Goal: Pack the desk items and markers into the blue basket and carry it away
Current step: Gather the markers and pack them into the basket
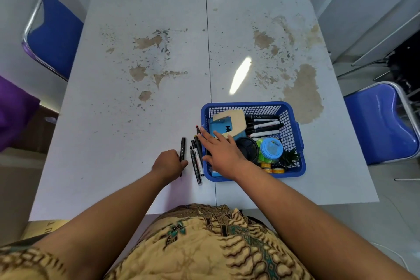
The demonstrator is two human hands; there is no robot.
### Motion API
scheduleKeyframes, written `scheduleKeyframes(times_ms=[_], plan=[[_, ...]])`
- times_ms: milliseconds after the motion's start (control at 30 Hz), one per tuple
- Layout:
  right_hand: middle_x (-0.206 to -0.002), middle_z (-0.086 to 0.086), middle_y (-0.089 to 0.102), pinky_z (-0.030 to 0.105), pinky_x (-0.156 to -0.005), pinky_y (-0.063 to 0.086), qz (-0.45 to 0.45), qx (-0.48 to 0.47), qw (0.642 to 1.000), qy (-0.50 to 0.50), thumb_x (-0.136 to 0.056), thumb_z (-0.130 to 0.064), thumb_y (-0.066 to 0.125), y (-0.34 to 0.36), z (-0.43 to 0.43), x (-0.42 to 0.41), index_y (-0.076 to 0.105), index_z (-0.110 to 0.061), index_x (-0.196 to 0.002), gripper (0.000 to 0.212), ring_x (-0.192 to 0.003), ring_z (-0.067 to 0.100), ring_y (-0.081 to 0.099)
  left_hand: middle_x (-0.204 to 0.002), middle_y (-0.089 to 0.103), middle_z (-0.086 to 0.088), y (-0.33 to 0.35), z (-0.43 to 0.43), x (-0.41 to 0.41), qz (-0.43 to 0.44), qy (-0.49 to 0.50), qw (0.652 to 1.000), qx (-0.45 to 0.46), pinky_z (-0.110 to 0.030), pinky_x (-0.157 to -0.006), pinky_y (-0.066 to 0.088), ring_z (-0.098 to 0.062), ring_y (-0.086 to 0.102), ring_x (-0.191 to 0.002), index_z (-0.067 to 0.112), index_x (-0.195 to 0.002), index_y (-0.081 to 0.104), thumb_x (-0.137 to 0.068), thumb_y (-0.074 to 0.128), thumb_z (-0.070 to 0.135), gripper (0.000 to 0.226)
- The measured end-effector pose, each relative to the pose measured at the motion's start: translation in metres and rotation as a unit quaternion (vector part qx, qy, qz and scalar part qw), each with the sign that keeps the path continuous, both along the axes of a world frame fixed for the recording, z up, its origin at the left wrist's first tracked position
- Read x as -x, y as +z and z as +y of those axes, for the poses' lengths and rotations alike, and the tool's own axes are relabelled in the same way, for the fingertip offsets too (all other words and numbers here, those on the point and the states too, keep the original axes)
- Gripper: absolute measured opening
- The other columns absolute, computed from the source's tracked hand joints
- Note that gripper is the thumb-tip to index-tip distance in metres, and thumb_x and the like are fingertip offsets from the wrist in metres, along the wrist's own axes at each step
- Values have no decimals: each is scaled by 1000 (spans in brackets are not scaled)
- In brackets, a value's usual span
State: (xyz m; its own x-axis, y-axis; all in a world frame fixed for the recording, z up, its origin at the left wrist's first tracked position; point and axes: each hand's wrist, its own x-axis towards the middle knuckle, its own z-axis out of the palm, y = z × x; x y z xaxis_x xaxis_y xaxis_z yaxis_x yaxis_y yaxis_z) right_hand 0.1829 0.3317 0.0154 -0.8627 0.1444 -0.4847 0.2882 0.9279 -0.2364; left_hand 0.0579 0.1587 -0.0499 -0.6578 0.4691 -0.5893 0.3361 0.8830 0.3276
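As left hand (169, 163) grips black marker (182, 148), its curled fingers hidden.

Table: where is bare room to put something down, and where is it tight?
Free: the table left of the left hand, which grips a marker, and everything beyond the basket. Crowded: the strip between left hand and basket, filled by markers and the right hand.
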Motion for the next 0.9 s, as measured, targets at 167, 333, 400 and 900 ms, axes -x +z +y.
scheduleKeyframes(times_ms=[167,333,400,900], plan=[[-172,-18,-25,60,-128,10,-5,3,1000,6,-112,-45,44,2,2,1,-5,-30,-169,78,-164,29,3,-81,68,1,20,-19,-4,-2,123,987,-103,-33,-68,51,-18,63,-76,18,-89,61,-98,61,37,21],[-176,-18,-5,61,-130,6,27,44,999,-18,-108,-48,52,6,6,1,12,-33,-170,74,-163,26,5,-84,64,5,51,-11,-16,30,135,961,-238,-31,-62,46,-16,59,-75,25,-97,60,-102,59,29,7],[-171,-10,29,53,-130,14,108,108,983,-100,-105,-48,59,10,8,0,38,-33,-163,63,-160,24,19,-88,63,10,61,-4,-21,38,112,954,-277,-30,-66,50,-10,59,-79,29,-100,61,-102,60,30,3],[-99,3,80,31,-76,64,276,425,698,-506,-102,-22,69,45,56,-6,69,-13,-109,12,-90,20,79,-139,59,7,77,45,-42,113,-76,955,-264,-31,-106,48,-11,52,-127,29,-138,57,-100,66,38,40]])
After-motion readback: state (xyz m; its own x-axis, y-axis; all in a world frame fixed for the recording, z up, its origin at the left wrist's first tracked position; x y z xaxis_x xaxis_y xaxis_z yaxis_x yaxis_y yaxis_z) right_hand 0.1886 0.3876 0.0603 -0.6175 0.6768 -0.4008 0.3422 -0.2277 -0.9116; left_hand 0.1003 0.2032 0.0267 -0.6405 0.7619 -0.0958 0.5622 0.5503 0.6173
